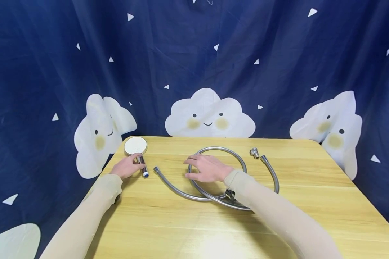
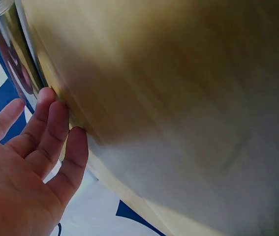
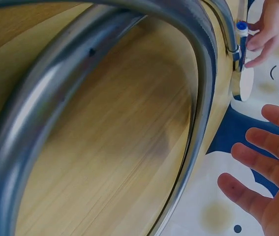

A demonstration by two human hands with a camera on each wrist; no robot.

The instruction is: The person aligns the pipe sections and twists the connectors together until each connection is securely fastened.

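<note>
A hand-held shower head with a round white face lies at the table's far left. Its shiny handle ends in a blue-and-white tip. My left hand is at this handle, thumb and fingers loosely spread about it; whether they press on it is hard to see. A metal shower hose lies looped on the tabletop. Over the loop hovers my right hand, fingers spread and holding nothing; the right wrist view shows this hand beside the hose, apart from it.
A small metal fitting lies at the back right, close to one hose end. The other hose end points toward the shower head. Behind the wooden table hangs a dark blue curtain with white clouds.
</note>
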